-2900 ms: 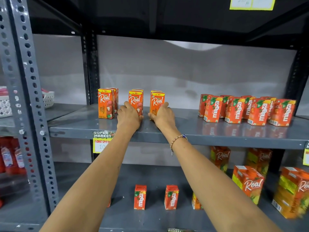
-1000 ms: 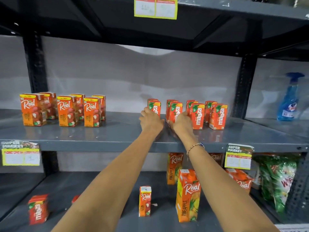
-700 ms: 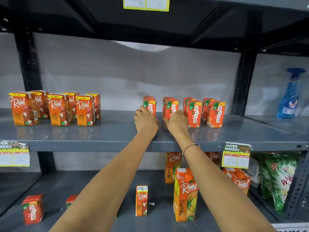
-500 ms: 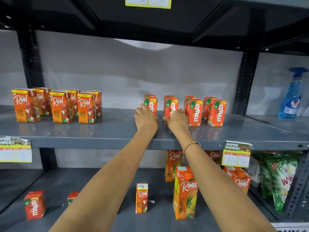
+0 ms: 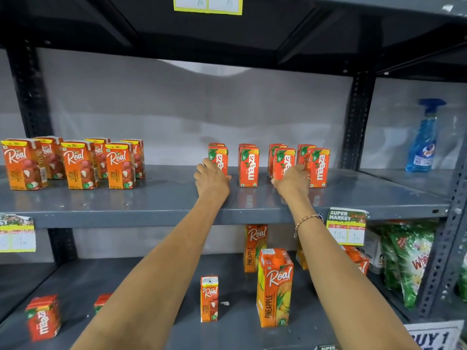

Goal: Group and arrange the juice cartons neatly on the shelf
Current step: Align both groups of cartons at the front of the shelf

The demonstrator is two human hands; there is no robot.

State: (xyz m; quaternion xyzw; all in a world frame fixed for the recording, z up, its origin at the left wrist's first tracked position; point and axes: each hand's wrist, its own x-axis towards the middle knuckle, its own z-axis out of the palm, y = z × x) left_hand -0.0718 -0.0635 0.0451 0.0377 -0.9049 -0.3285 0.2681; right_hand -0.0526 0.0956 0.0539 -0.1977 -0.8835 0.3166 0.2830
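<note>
Small red-orange Maaza cartons stand in two-deep pairs at the middle right of the grey middle shelf (image 5: 151,198). My left hand (image 5: 212,179) is closed around the base of the leftmost Maaza carton (image 5: 218,156). My right hand (image 5: 292,183) grips the lower part of the third Maaza carton (image 5: 285,160). The second Maaza carton (image 5: 249,166) stands free between my hands, and the fourth Maaza carton (image 5: 319,166) stands just right of my right hand. Several orange Real litchi cartons (image 5: 78,164) are grouped at the shelf's left.
On the lower shelf stand a tall Real pineapple carton (image 5: 275,286), a small Real litchi carton (image 5: 209,298), a loose Maaza carton (image 5: 43,317) and green detergent bags (image 5: 409,258). A blue spray bottle (image 5: 424,137) stands in the right bay. A price tag (image 5: 347,226) hangs on the shelf edge.
My right hand has shifted right from the second Maaza carton to the third. The second carton now stands free between my hands. My left hand stays on the leftmost carton.
</note>
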